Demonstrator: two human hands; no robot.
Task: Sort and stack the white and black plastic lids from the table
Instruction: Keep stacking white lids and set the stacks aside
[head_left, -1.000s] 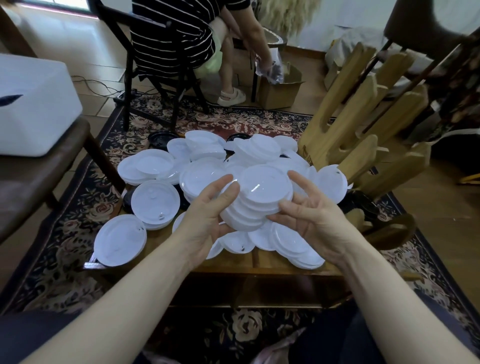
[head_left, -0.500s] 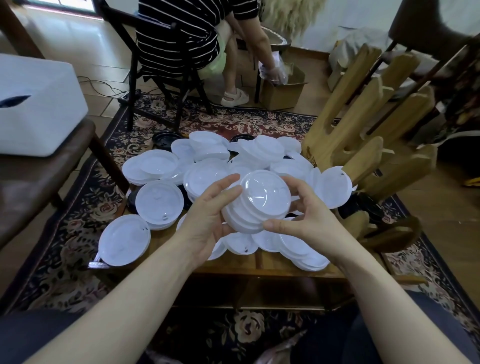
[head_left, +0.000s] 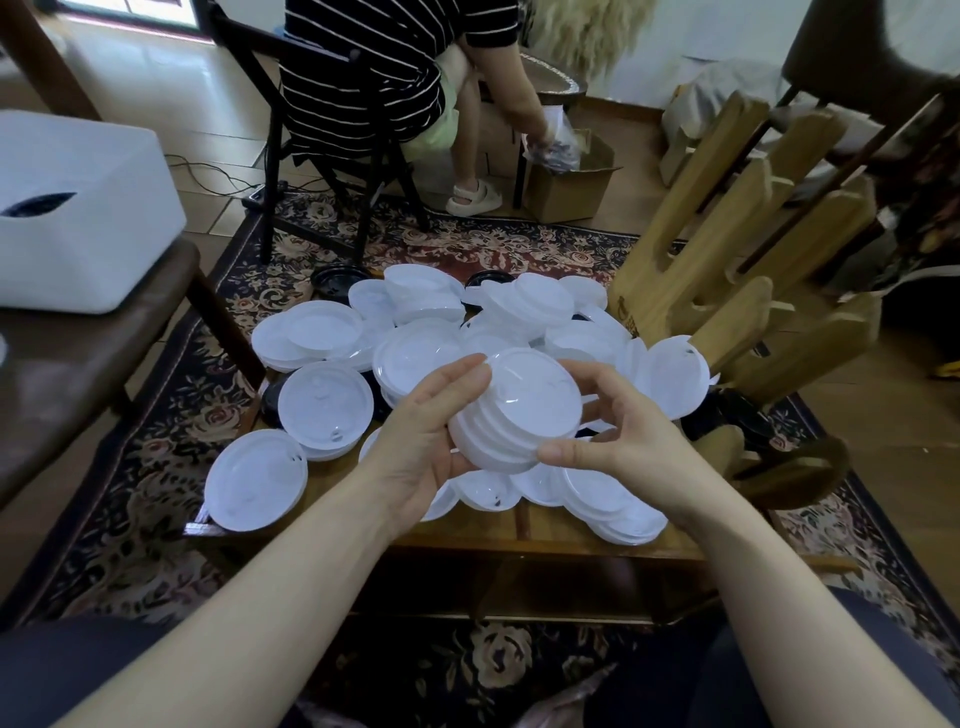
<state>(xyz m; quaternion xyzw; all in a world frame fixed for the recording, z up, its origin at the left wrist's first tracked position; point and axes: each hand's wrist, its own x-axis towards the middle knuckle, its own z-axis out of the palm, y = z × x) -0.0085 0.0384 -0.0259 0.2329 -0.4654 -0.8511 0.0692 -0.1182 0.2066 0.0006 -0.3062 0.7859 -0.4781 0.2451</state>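
Stack of white lids (head_left: 511, 410) sits tilted between both hands, up above the low wooden table (head_left: 524, 535). Left hand (head_left: 423, 441) cups it from the left side with fingers curled over the rim. Right hand (head_left: 618, 436) has closed in since a second ago, when it was spread wide beside the stack; now thumb and fingers curl round the right edge. Loose white lids (head_left: 324, 400) cover the table underneath, a few black lids (head_left: 337, 278) at the far edge.
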